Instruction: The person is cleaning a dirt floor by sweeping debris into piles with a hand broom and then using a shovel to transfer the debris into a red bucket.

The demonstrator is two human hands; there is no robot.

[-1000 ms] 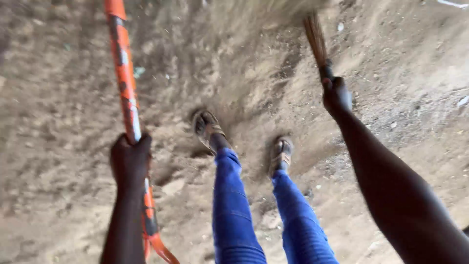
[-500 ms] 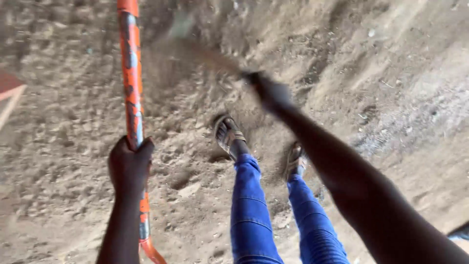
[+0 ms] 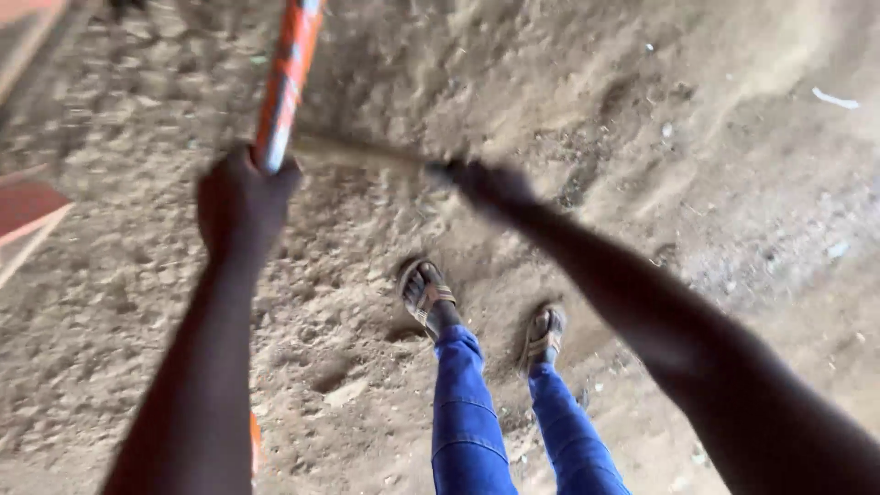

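My left hand (image 3: 240,203) grips a long orange pole (image 3: 290,82) that runs up out of the top of the view and down behind my forearm. My right hand (image 3: 490,183) is closed on the handle of a small straw hand broom (image 3: 357,153), whose blurred bristles point left and reach the orange pole. Below both hands are my legs in blue trousers (image 3: 467,422) and my feet in sandals (image 3: 423,291) on loose sandy ground (image 3: 642,110).
The ground is dry, lumpy dirt with small white scraps (image 3: 834,98) at the upper right. A reddish flat edge (image 3: 27,206) shows at the left border.
My right hand has swung the broom from the upper right leftward across the ground to the pole. The left hand and pole have shifted right and up in view.
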